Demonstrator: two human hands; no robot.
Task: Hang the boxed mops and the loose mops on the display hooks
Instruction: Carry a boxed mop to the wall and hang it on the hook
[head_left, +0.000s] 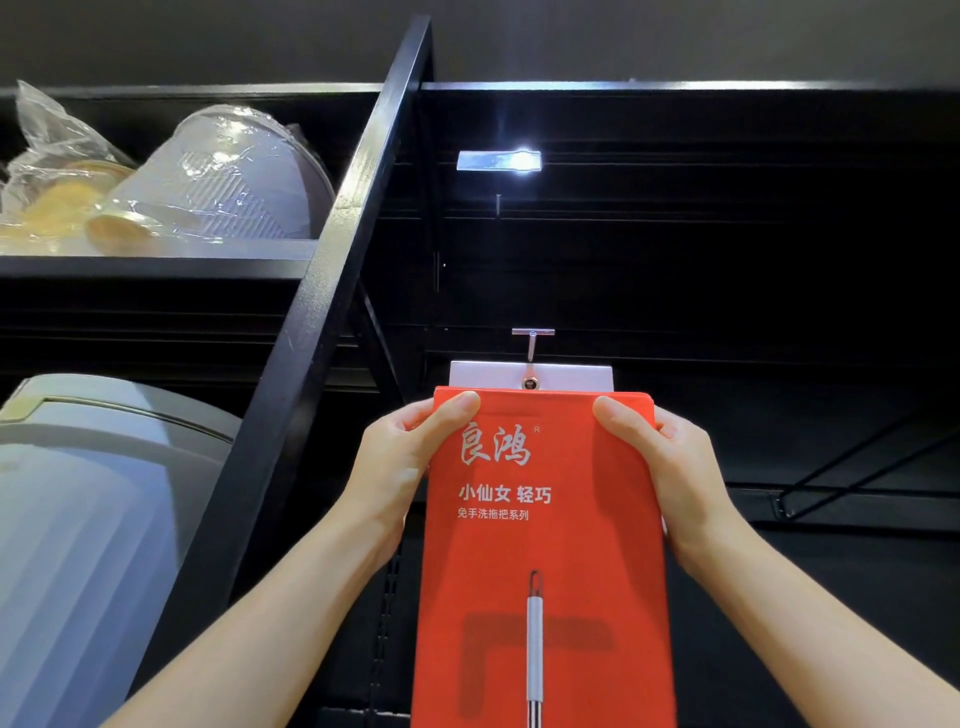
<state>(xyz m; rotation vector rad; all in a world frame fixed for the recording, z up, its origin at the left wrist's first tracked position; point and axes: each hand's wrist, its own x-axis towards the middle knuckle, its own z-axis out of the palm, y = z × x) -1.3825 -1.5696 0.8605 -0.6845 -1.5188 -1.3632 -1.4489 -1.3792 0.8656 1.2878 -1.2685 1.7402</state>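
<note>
A tall red mop box (543, 545) with white lettering and a mop picture stands upright in front of the black display wall. My left hand (400, 462) grips its upper left corner and my right hand (670, 462) grips its upper right corner, thumbs on the front face. A white hang tab (483, 375) rises behind the box top, and its hole sits around the tip of a silver display hook (532, 343). A second hook (498, 205) with a shiny label holder (498, 161) sticks out higher up.
A black upright post (332, 291) slants along the left of the panel. Left of it, shelves hold plastic-wrapped bins (223, 176) above and a grey-lidded bin (93, 499) below. A black wire bracket (852, 483) projects at the right.
</note>
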